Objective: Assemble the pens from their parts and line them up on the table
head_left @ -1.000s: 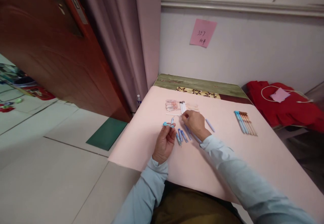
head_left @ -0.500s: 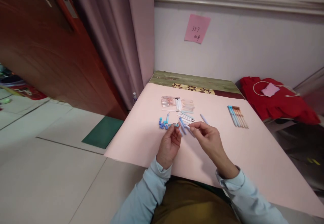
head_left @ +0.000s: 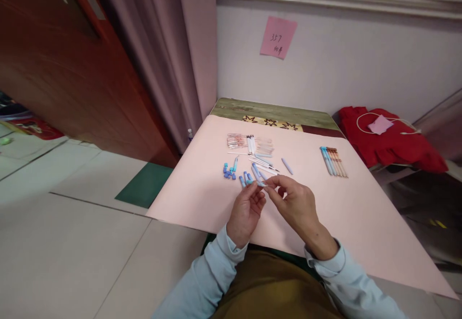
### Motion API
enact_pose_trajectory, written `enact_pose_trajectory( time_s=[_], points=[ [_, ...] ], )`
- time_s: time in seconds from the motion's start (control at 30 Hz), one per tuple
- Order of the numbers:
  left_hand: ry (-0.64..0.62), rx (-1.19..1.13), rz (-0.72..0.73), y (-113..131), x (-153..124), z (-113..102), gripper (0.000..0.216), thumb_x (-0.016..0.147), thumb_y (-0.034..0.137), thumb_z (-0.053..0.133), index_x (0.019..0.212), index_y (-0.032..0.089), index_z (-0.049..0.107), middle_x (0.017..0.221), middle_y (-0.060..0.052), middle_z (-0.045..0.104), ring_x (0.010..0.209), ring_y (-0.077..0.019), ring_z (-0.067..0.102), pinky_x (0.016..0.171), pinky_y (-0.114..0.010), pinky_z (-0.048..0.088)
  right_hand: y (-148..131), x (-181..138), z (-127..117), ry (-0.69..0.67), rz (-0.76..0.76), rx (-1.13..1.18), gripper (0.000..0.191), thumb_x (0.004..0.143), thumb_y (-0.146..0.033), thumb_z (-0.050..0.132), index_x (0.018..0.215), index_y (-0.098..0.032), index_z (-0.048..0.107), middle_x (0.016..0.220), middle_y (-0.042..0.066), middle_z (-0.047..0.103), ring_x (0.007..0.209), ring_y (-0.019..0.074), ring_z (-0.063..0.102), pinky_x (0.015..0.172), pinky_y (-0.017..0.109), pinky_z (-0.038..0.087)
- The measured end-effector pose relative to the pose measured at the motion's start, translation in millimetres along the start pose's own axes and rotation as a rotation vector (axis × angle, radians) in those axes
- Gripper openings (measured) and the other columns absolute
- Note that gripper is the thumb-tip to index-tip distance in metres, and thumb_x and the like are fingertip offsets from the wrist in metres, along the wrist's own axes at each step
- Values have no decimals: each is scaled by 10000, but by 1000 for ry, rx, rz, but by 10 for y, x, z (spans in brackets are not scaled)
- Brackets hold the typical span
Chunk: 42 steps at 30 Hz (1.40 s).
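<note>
Pale blue pen part (head_left: 261, 184) pinched between left hand (head_left: 246, 211) and right hand (head_left: 296, 205), fingers of both closed on it, above pink-covered table (head_left: 361, 223). Just beyond, loose blue barrels (head_left: 249, 175), small caps (head_left: 228, 171), finished pens (head_left: 333, 161) well apart.

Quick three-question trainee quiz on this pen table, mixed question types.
1. True or false: both hands pinch one small blue pen part between them.
2. The row of finished pens lies on which side of the hands? A) the person's right B) the person's left C) under the wrists
3. What colour is the sheet that covers the table?

Key: 1 true: left hand and right hand meet on it. 2 A. 3 pink.
</note>
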State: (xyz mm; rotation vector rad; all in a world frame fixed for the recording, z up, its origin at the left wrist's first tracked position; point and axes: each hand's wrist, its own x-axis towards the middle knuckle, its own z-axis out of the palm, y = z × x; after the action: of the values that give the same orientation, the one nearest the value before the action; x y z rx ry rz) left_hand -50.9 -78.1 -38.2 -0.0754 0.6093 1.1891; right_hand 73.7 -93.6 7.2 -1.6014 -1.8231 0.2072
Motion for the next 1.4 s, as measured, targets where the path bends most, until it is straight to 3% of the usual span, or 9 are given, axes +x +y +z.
enact_pose_trajectory(
  time_s=[0.23,0.4,0.53,0.77,0.93,1.03,1.2,1.3,1.4],
  points=[
    [14,4,-102,-98,-55,9,48,848,114,670,805,104,650,667,-13,683,515,-63,610,505,-152,506,77,1,-27,-84,159,188,199,759,-415,761,740,-229,692,610,-30,652,528,121,564,540,237,409],
    [-4,-27,-152,-81,-64,9,59,854,124,668,803,107,644,647,-5,675,490,-59,587,466,-140,485,141,21,17,-125,258,492,289,717,-438,794,818,-200,666,596,-38,564,541,111,489,525,228,383],
    [27,-54,-135,-35,-62,35,74,902,149,617,860,103,658,728,-37,719,467,-45,568,452,-132,479,170,38,-44,-109,336,733,335,819,-511,679,846,-178,650,649,-23,546,550,98,434,513,226,361],
    [-8,-39,-140,53,-31,75,117,924,133,575,853,89,658,770,-56,721,507,-51,588,482,-143,505,263,40,-87,-40,380,717,317,791,-484,707,818,-171,662,649,-9,581,570,109,458,527,233,355],
    [-89,-103,44,385,276,28,199,986,171,477,911,112,651,811,-41,712,559,-44,600,526,-136,518,520,52,-63,57,406,594,335,807,-509,675,814,-174,671,656,-2,593,573,119,470,534,242,359],
    [-160,-121,117,498,486,32,227,1005,166,430,944,112,642,841,-38,706,595,-35,608,564,-128,524,688,50,-31,53,405,393,324,822,-510,649,814,-190,695,647,1,616,560,132,493,542,255,367],
    [-193,-84,169,471,643,41,222,1000,147,432,939,116,643,848,-39,710,635,-40,635,624,-135,541,775,56,108,-28,255,-36,203,864,-399,614,860,-245,747,835,11,717,658,154,600,604,267,385],
    [-186,-24,177,438,631,14,189,981,133,472,940,120,656,885,-51,728,663,-54,663,640,-142,554,737,121,231,-96,138,-196,201,917,-319,559,948,-269,751,988,12,723,741,151,639,605,263,368],
    [-161,12,171,421,606,-10,176,963,111,496,926,117,667,915,-64,742,671,-63,682,640,-144,566,687,223,335,-183,79,-332,227,948,-291,528,993,-280,750,1008,29,709,782,156,649,587,265,345]
  ],
)
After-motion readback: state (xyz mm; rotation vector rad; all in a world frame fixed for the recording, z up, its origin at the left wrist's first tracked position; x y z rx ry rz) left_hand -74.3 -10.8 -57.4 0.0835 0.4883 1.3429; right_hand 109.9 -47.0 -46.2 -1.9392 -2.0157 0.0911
